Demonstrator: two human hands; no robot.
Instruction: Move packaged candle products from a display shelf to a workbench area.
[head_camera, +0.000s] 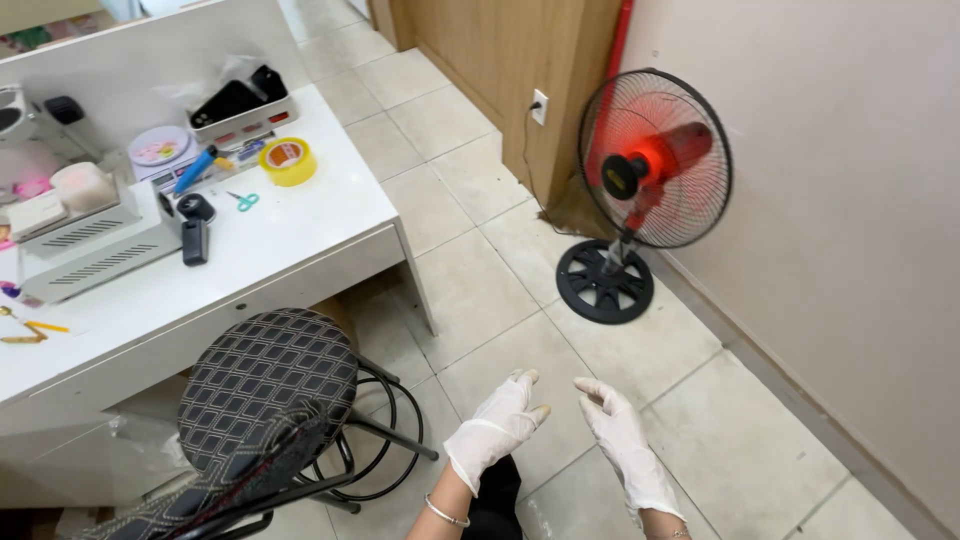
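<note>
Gloved left hand (497, 425) fingers loosely spread, empty; right hand (622, 437) likewise, seemingly touching nothing; stool (268, 372) near.

A pale beige tiled floor (480, 270) spreads beneath a white laminate counter (300, 230) and a round black stool with a chequered padded seat (268, 375), while a red-bladed pedestal fan in a black wire cage (655, 160) stands against a plain cream wall (850, 220) beside a wooden panel (500, 50) carrying a white socket (540, 105).
</note>
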